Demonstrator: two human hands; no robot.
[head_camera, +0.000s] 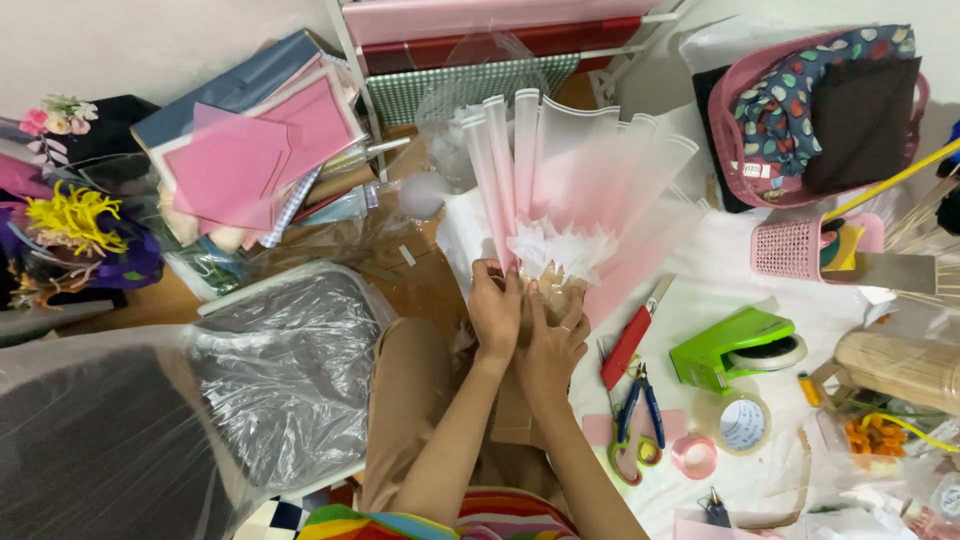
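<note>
Both hands pinch the base of a fanned pink paper wrap (575, 190) so its pleats hold their spread.

The left hand (495, 315) and right hand (550, 345) are closed side by side around the gathered neck, over the lap; what sits inside is probably a white frill. Just right of the right hand lie a red cutter (627, 347) and blue pliers (640, 405), within easy reach; farther right, a green tape dispenser (735, 347).
</note>
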